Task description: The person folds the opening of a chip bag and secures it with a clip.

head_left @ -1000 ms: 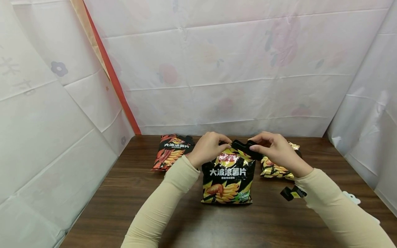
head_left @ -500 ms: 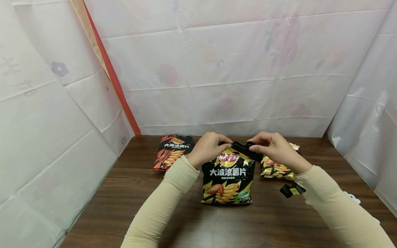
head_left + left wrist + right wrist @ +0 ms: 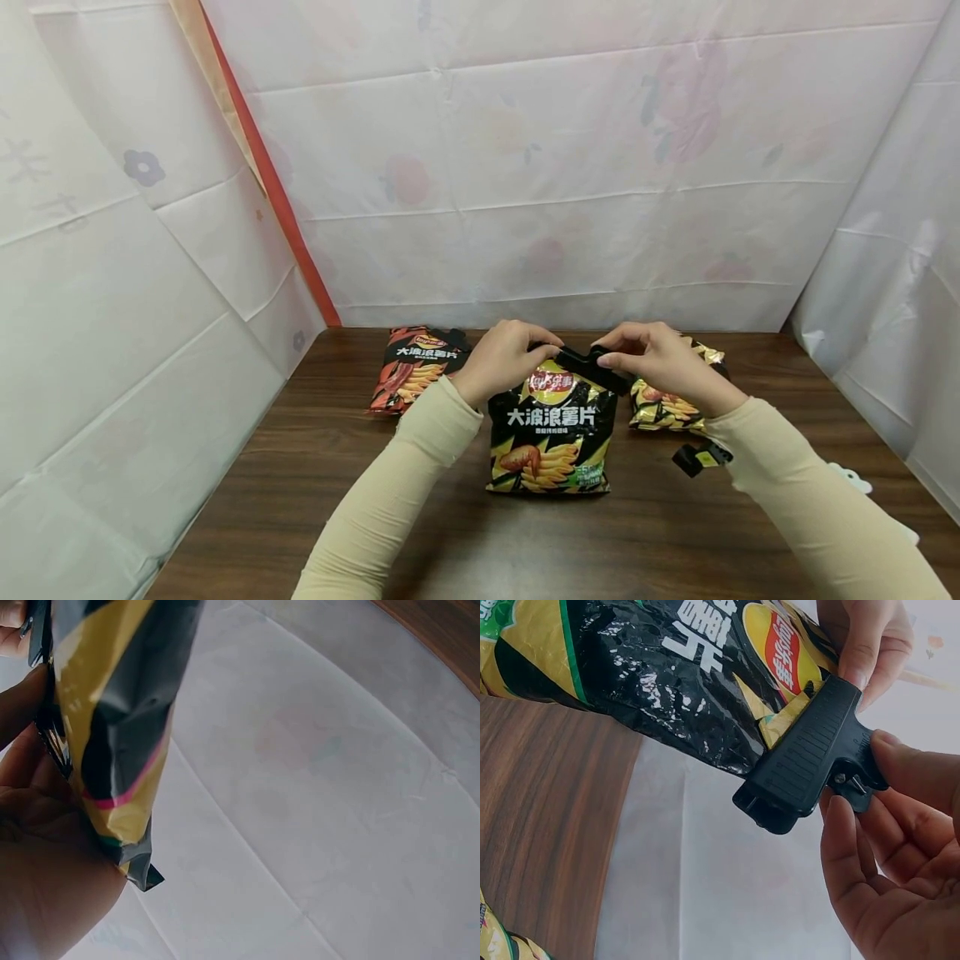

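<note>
A black-and-yellow bag of potato chips (image 3: 551, 437) stands upright on the table in the head view. My left hand (image 3: 504, 360) pinches its top edge near the left corner. With thumb and fingers, my right hand (image 3: 669, 367) grips the handles of a wide black bag clip (image 3: 802, 761). In the right wrist view the clip's long jaws lie across the folded top of the bag, reaching past its side. The left wrist view shows the bag side-on, with the left palm (image 3: 56, 862) beside it; the left fingertips are partly hidden.
A red chip bag (image 3: 412, 379) with a black clip at its top lies back left. A yellow chip bag (image 3: 667, 408) lies behind the right hand. A white scalloped-edged object (image 3: 851, 477) is partly hidden by the right sleeve. White cloth walls (image 3: 525, 167) surround the table (image 3: 315, 483).
My right hand has shifted slightly left, carrying the bag clip further along the bag's top edge. The left hand and the bag have stayed nearly still.
</note>
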`<state>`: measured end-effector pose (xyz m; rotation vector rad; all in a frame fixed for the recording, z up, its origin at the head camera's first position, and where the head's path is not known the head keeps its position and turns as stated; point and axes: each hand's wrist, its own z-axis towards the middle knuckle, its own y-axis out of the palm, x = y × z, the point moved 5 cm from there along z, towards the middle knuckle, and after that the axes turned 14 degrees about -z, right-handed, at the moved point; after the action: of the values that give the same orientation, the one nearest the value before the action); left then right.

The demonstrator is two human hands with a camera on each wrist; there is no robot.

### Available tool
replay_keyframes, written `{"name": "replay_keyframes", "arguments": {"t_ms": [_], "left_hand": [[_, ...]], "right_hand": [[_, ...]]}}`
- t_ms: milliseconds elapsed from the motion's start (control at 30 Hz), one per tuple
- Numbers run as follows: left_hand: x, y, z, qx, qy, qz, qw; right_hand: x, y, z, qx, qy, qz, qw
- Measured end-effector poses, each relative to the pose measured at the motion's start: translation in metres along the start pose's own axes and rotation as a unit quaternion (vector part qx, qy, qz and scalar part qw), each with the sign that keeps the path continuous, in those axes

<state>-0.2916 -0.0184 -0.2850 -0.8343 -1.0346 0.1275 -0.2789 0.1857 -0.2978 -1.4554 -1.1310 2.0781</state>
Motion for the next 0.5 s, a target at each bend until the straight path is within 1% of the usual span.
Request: {"name": "replay_keyframes", "arguments": {"t_ms": [100,267,500], "left_hand": [[-0.0004,-0.0005,-0.0002,0.002,0.001,-0.001,1.0000],[-0.0001,-0.0013,-0.0014,0.004,0.003,-0.001,1.0000],[0.0012,-0.0013,-0.0018,0.009,0.006,-0.003,0.9999]], "right_hand": [[0.0004,0.0022,0.0019,-0.002,-0.008,0.006,1.000],[0.0013,0.0052,0.0030,-0.006,-0.004,0.019,1.000],[0.0012,0.0056,0.0031,-0.006,0.006,0.012,1.000]]}}
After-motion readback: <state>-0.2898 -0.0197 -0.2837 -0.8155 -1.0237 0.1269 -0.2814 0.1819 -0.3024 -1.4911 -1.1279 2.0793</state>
